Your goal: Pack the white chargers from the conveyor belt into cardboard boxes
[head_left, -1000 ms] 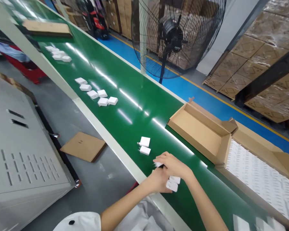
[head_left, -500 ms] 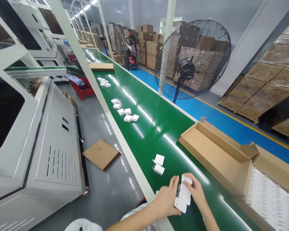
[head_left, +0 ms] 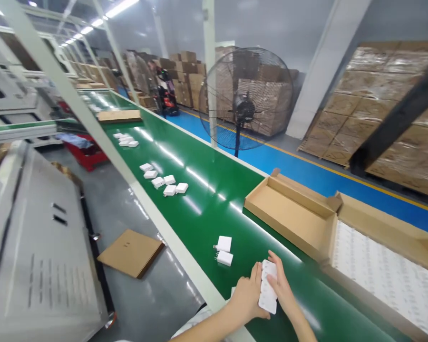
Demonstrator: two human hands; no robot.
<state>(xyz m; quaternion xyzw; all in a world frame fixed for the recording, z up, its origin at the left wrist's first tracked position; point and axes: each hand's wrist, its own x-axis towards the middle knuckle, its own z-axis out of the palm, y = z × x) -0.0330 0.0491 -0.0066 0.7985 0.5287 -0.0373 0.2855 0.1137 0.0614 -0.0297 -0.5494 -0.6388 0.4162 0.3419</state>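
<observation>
A short row of white plug chargers (head_left: 268, 289) is pressed together between my two hands, over the green conveyor belt (head_left: 185, 223). My left hand (head_left: 248, 292) grips the row along its left side, with the fingers pointing away from me. On the other side my right hand (head_left: 281, 282) holds the row, its thumb lying on the top faces. Just beyond my left hand, two loose white chargers (head_left: 224, 251) lie on the belt with their metal prongs pointing left. Part of another white piece (head_left: 233, 290) peeks out behind my left wrist.
Farther up the belt lie several white chargers (head_left: 164, 183). An open cardboard box (head_left: 288, 204) sits at the belt's right edge, beside a carton filled with white chargers (head_left: 385, 270). A standing fan (head_left: 245, 107) is beyond. Flat cardboard (head_left: 130, 251) lies on the left floor.
My view has turned to the right and up. The chargers between my hands have gone from a staggered bunch to a straighter row, and my right hand now lies along its side.
</observation>
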